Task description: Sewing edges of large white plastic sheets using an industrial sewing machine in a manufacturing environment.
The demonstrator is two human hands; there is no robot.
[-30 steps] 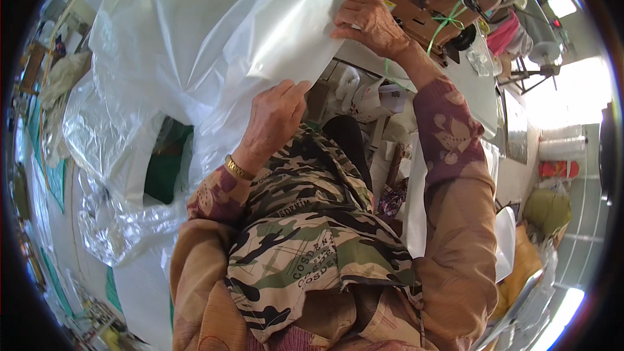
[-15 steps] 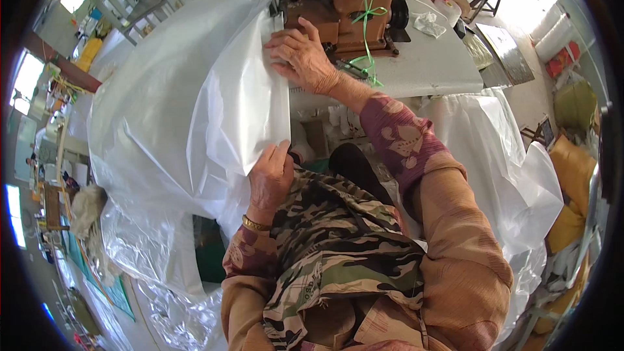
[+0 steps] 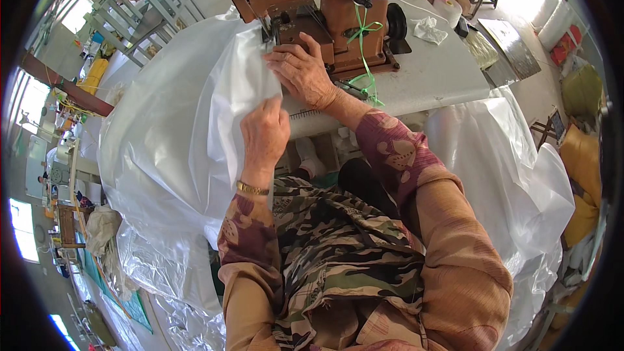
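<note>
A large, glossy white plastic sheet (image 3: 172,110) drapes over the table on the left, its edge running up to a brown sewing machine (image 3: 351,19). My left hand (image 3: 265,131) is closed, its fingers pinching the sheet's edge. Farther up, my right hand (image 3: 302,77) bends its fingers over that same edge, just in front of the machine's presser foot and needle area (image 3: 268,29). One finger of the right hand sticks up, and its thumb is hidden. Where the sheet passes the needle cannot be made out.
Green string (image 3: 365,52) hangs from the machine. The pale table (image 3: 435,78) ends in front of my lap. More white plastic (image 3: 487,156) hangs at the right. A metal frame (image 3: 140,13) stands at the far left, and yellow sacks (image 3: 582,175) lie at the far right.
My left hand has moved up along the sheet's edge, closer to my right hand and the machine. The view has shifted, showing more of the machine's top.
</note>
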